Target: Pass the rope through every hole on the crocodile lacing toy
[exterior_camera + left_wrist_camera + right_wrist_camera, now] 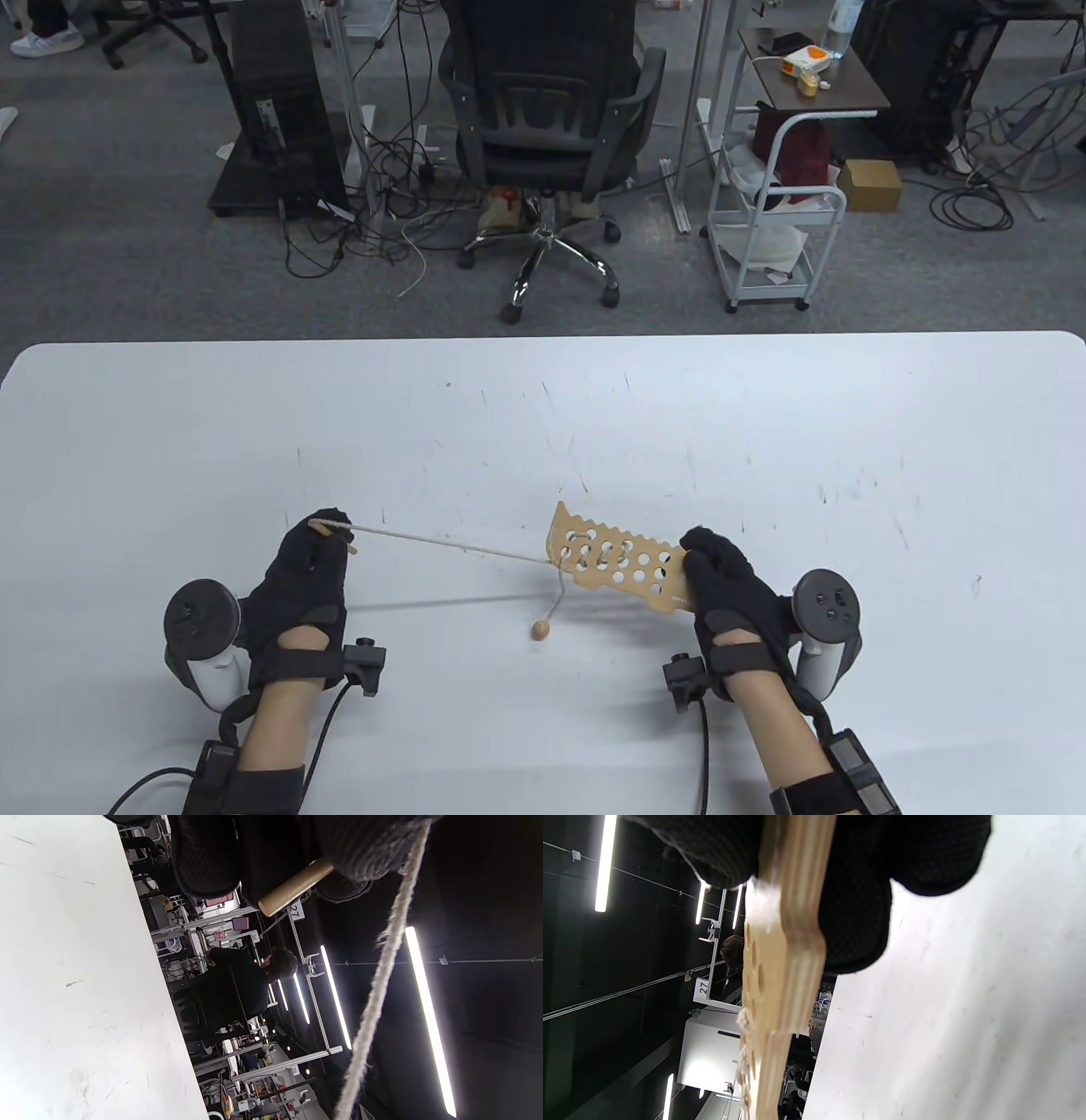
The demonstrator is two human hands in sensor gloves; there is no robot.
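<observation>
The toy (617, 564) is held above the table (764, 407) near its front edge, right of middle. The rope (441, 541) runs left from it to the left hand (305, 577); the right hand (721, 577) grips its right end.

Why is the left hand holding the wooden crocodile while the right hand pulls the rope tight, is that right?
Not quite, the hands are swapped. In the table view the right hand holds the wooden crocodile, and the left hand pulls the rope tight by its wooden needle.
</observation>
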